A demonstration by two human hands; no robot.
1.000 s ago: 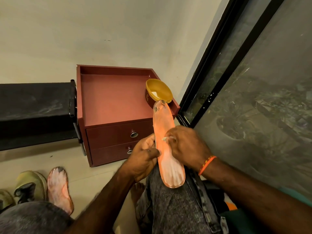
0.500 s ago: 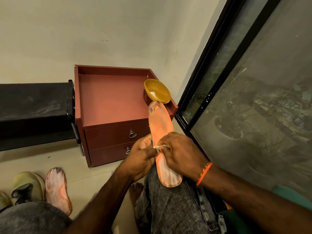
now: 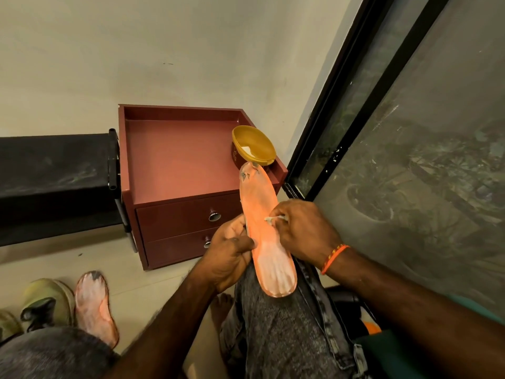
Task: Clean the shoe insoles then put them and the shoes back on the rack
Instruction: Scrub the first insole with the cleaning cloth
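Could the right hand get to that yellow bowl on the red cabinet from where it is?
Probably yes: the yellow bowl sits just beyond the insole's tip, with nothing between. But the right hand is pinching a small cloth.

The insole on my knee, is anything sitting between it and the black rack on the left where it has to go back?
Nothing visible does. The insole rests on the knee, gripped by the left hand, while the right hand rubs it with a small cloth. Between it and the black rack there is only the cabinet, standing further back beside the rack.
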